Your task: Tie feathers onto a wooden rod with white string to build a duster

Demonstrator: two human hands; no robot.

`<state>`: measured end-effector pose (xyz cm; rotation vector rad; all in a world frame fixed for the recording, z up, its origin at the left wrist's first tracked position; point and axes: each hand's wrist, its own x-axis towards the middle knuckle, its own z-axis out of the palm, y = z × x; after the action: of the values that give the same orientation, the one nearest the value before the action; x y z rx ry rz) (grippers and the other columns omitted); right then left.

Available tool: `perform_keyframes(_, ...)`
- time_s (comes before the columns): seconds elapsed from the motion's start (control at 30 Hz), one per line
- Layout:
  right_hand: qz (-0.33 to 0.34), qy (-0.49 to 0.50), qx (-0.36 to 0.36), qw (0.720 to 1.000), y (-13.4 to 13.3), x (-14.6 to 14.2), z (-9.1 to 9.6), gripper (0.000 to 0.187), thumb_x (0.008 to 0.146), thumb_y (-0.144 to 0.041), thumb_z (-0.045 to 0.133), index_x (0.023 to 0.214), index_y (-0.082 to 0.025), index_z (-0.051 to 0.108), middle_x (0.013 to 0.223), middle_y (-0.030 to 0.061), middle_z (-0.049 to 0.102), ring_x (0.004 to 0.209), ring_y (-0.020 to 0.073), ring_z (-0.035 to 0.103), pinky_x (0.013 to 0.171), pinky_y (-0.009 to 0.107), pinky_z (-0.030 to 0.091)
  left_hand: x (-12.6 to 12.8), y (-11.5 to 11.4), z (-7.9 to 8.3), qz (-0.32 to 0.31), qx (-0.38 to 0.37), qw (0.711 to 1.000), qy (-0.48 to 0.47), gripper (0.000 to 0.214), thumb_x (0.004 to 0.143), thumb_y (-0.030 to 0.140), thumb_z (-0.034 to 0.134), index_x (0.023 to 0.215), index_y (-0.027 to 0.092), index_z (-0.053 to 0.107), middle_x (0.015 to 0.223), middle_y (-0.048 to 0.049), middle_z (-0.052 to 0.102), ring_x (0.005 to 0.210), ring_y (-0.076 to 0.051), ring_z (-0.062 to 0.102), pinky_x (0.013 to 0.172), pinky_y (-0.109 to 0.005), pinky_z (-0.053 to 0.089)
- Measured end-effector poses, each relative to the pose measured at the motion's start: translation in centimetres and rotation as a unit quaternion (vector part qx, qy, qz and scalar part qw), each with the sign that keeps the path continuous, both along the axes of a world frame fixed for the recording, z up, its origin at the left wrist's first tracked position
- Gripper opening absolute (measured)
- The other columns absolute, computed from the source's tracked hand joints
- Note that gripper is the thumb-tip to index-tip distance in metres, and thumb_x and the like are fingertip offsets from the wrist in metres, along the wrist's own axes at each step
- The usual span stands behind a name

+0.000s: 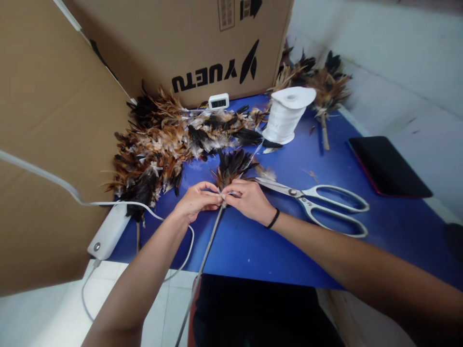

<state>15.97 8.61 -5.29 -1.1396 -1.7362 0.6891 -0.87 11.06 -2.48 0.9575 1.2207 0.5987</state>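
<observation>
Near the middle of the table, my left hand (pixel 201 200) is closed in a pinch at the base of a dark feather bunch (pixel 231 166) on a long thin stick (pixel 208 248). Together they look like a feather duster, its stick running down past the table edge to my lap. My right hand (pixel 249 198), with a black band at the wrist, pinches white string (pixel 256 150) at the same spot, its fingertips meeting the left ones. This string leads up to a white spool (pixel 289 114). Scissors (pixel 307 195) lie partly open beside my right hand. The fingers partly hide the binding.
Loose brown and black feathers (pixel 162 140) are heaped at the back left. Another feather duster (pixel 327 91) lies at the back right, near a dark phone or tablet (pixel 388 166). Cardboard boxes (pixel 144 43) stand behind. A white power bank (pixel 108 233), cable and small digital clock (pixel 219 101) are here.
</observation>
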Motion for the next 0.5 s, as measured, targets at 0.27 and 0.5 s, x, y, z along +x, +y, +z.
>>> perform_keyframes(0.27, -0.005, -0.016, 0.011, 1.000, -0.1, -0.1, -0.2, 0.013, 0.074, -0.010, 0.059, 0.070, -0.016, 0.070, 0.056, -0.0038, 0.046, 0.051, 0.0065, 0.039, 0.051, 0.020, 0.030, 0.5, -0.2, 0.3, 0.016, 0.030, 0.999, 0.026, 0.040, 0.047, 0.016, 0.081, 0.078, 0.013, 0.055, 0.067, -0.0037, 0.070, 0.060, -0.013, 0.065, 0.062, -0.027, 0.053)
perform_keyframes(0.5, -0.019, -0.014, 0.024, 0.999, 0.0, -0.5, -0.3, 0.013, 0.072, -0.008, 0.059, 0.067, -0.015, 0.069, 0.058, -0.0023, 0.052, 0.051, 0.0069, 0.042, 0.054, 0.020, 0.034, 1.0, -1.8, -0.9, 0.077, 0.247, 0.951, 0.167, 0.026, 0.056, 0.021, 0.072, 0.077, 0.017, 0.056, 0.065, -0.0003, 0.069, 0.061, -0.014, 0.065, 0.060, -0.022, 0.049)
